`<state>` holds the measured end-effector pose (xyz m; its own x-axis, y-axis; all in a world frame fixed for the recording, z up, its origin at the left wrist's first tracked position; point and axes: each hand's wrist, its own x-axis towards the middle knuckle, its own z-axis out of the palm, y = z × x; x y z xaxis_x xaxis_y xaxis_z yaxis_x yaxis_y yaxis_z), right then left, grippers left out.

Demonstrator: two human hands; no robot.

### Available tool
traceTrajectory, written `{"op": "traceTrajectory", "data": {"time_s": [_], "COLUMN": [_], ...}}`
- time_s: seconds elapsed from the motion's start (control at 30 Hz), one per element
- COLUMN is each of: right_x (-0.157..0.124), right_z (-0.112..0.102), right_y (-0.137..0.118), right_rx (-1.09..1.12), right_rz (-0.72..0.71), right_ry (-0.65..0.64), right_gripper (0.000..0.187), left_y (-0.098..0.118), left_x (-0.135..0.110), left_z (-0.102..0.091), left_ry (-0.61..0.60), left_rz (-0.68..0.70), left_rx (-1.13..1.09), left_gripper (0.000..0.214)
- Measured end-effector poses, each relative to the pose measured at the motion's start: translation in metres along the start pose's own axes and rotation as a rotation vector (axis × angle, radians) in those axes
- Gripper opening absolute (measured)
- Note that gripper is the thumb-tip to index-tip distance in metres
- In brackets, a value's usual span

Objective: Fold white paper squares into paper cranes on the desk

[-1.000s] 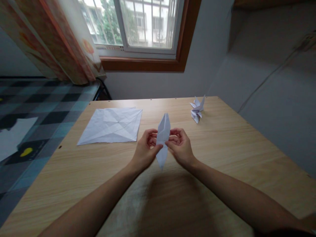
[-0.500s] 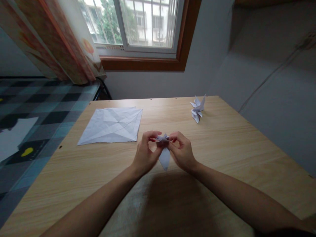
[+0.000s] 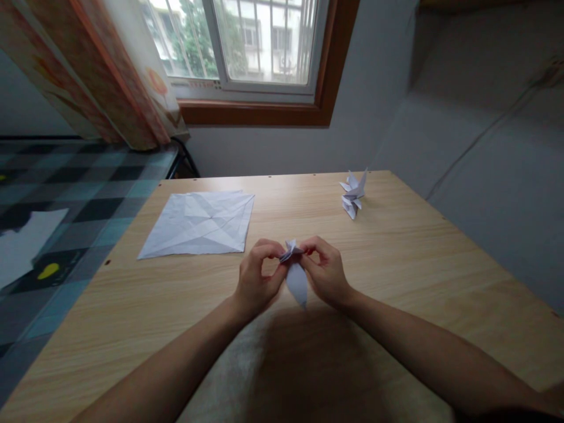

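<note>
Between my two hands is a small folded white paper figure (image 3: 296, 282), held just above the middle of the table. My left hand (image 3: 261, 275) pinches its left side between thumb and forefinger. On the other side, my right hand (image 3: 325, 267) pinches the right edge of the same folded paper the same way. A pointed flap hangs down toward me, and several short folds stick up between the fingertips. The parts of the paper under the fingers are hidden.
Creased white paper sheets (image 3: 202, 223) lie at the table's back left. Folded white paper figures (image 3: 353, 194) stand at the back right. The wooden table (image 3: 418, 264) has a wall along its right and a bed with a checked cover (image 3: 110, 188) to its left.
The folded paper has tilted, its lower tip swinging slightly to the right and its left side dipping. My left hand has shifted a little left and down; both hands keep their pinch.
</note>
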<state>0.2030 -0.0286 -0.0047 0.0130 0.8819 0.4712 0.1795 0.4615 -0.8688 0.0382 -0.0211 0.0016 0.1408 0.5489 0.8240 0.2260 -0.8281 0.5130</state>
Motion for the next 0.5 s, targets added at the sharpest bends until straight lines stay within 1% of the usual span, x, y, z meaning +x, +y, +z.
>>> {"op": "traceTrajectory", "data": {"time_s": [0.1, 0.2, 0.3, 0.4, 0.5], "right_x": [-0.0005, -0.0007, -0.0011, -0.0022, -0.0036], "right_z": [0.0002, -0.0001, -0.0007, -0.0008, -0.0004], "right_y": [-0.0013, -0.0014, -0.0004, 0.0006, 0.0004], "right_rx": [0.010, 0.016, 0.019, 0.006, 0.028], "right_rz": [0.011, 0.004, -0.054, -0.125, -0.152], "right_ry": [0.006, -0.011, -0.012, -0.013, -0.065], "right_gripper": [0.006, 0.006, 0.010, 0.015, 0.016], "left_y": [0.0013, 0.0025, 0.0038, 0.0059, 0.0088], "left_x": [0.0010, 0.0015, 0.0009, 0.0015, 0.0036], "left_z": [-0.0020, -0.0038, -0.0044, -0.0044, -0.0052], "left_ry": [-0.029, -0.042, -0.090, -0.132, -0.137], "left_rz": [0.081, 0.125, 0.099, 0.052, 0.023], "left_rx": [0.029, 0.084, 0.123, 0.130, 0.061], "left_gripper": [0.032, 0.040, 0.048, 0.052, 0.042]}}
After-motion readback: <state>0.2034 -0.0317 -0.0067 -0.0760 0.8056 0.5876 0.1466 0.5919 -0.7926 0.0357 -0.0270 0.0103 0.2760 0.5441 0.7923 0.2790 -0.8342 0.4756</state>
